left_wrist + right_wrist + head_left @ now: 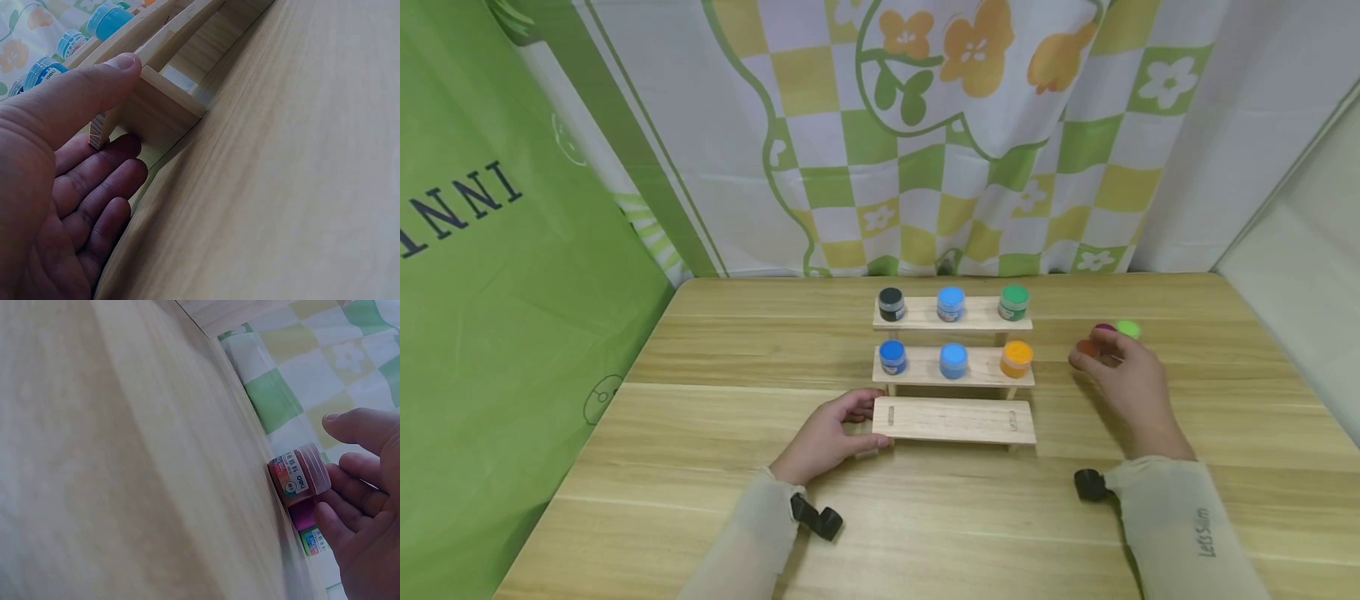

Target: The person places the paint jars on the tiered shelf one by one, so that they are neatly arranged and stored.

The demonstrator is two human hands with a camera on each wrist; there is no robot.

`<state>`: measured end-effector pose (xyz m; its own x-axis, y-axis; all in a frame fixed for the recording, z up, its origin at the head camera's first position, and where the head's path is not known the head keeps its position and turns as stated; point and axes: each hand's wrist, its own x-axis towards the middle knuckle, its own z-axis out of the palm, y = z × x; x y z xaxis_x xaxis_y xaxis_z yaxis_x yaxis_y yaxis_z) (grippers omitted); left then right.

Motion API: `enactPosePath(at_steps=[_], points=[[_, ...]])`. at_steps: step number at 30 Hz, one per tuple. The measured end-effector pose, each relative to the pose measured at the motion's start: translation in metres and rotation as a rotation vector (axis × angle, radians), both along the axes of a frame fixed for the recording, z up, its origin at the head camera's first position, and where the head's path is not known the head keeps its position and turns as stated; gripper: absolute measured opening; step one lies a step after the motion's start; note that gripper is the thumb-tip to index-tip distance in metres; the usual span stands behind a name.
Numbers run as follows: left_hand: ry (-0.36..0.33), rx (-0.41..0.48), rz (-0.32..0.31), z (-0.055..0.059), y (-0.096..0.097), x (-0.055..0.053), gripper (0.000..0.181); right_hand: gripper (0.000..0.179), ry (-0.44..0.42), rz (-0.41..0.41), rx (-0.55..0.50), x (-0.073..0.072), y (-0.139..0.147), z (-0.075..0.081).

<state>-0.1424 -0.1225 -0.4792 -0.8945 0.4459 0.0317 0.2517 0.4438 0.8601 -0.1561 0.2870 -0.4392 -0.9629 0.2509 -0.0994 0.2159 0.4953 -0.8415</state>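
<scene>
A three-tier wooden stand (955, 419) stands mid-table. My left hand (831, 437) holds the left end of its lowest step, thumb along the front edge and fingers behind and beneath, as the left wrist view shows. My right hand (1127, 379) is at a red-brown paint jar (297, 476), right of the stand. Its thumb is spread away from the jar, while the other fingers lie loosely bent beside the lid. Partly hidden behind that jar are a magenta jar (303, 514) and a light green jar (1128, 330).
On the top step sit a black jar (891, 304), a light blue jar (951, 304) and a green jar (1013, 302). The middle step bears a dark blue jar (892, 357), another light blue jar (953, 360) and an orange jar (1017, 358). A patterned curtain (917, 167) hangs behind the table.
</scene>
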Motion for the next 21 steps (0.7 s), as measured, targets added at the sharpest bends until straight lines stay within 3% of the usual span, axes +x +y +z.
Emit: enactPosePath(at_steps=[16, 21], points=[[-0.036, 0.008, 0.013, 0.003, 0.001, 0.002, 0.063, 0.087, -0.058, 0.03, -0.02, 0.0, 0.005, -0.008], [-0.044, 0.004, 0.009, 0.023, 0.006, 0.009, 0.062, 0.086, -0.046, 0.037, 0.008, -0.001, 0.006, -0.011]])
